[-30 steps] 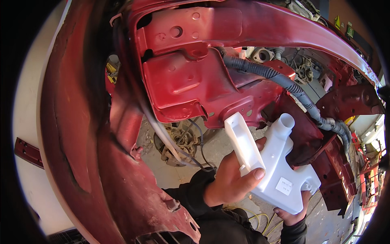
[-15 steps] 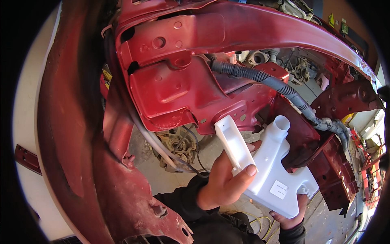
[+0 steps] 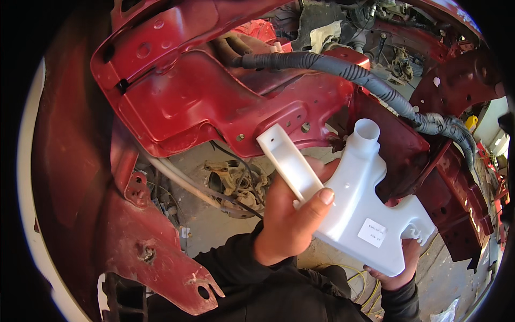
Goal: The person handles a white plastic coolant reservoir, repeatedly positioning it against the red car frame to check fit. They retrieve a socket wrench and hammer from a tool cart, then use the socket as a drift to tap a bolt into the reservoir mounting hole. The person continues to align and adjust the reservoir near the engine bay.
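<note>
The left hand (image 3: 287, 222) gripped the white tank (image 3: 348, 206) by its side; the right hand (image 3: 399, 271) held its low corner, fingers partly hidden. Two hands likely kept it steady near the red metal (image 3: 177, 102).

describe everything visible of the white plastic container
The white, translucent-looking plastic container has an open round neck at top, a lower-right notch, a white rectangular label and a channel-shaped arm. It tilts near red metal bodywork, the bare left hand gripping the arm, the bare right hand supporting the lower right.
</note>
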A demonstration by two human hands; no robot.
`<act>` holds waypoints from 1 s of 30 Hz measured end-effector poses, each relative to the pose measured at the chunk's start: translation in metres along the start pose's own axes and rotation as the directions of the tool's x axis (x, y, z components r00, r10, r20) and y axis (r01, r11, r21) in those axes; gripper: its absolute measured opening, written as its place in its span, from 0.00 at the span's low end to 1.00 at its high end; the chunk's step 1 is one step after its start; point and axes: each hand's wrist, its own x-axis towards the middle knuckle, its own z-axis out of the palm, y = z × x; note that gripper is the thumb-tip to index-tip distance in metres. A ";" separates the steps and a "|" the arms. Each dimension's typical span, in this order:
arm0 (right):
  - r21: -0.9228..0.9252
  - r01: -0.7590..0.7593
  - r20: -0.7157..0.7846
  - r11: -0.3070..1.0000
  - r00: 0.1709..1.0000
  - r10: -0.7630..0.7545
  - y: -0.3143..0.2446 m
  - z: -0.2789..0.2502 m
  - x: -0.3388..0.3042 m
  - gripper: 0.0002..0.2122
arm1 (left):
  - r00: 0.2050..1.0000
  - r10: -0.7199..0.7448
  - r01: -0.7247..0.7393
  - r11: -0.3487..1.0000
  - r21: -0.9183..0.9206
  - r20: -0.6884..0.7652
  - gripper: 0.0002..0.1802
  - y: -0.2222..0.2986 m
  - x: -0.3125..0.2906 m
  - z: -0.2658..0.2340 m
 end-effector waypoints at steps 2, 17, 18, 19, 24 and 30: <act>-0.265 0.124 0.045 0.956 0.992 -0.116 0.011 -0.006 0.005 0.57 | 0.996 0.090 -0.089 0.984 -0.152 -0.002 0.24 0.000 0.005 0.005; -0.310 0.177 0.003 0.934 0.983 -0.185 0.013 0.006 0.002 0.53 | 0.997 0.077 -0.076 0.994 -0.078 0.012 0.14 0.011 0.017 0.002; -0.309 0.158 -0.002 0.938 0.986 -0.166 0.014 0.005 0.002 0.54 | 0.997 0.076 -0.076 0.996 -0.051 0.001 0.14 0.012 0.016 0.002; -0.300 0.151 0.002 0.942 0.988 -0.157 0.015 0.004 0.002 0.54 | 0.997 0.071 -0.071 0.997 -0.039 -0.007 0.13 0.012 0.015 0.002; -0.298 0.058 -0.065 0.953 0.995 -0.080 0.019 -0.002 0.000 0.59 | 0.999 0.047 -0.049 0.993 -0.108 -0.022 0.16 0.008 0.012 0.005; -0.479 0.204 0.077 0.854 0.979 -0.191 0.020 -0.008 0.006 0.60 | 0.992 0.085 -0.094 0.991 -0.091 -0.097 0.32 -0.001 0.006 0.004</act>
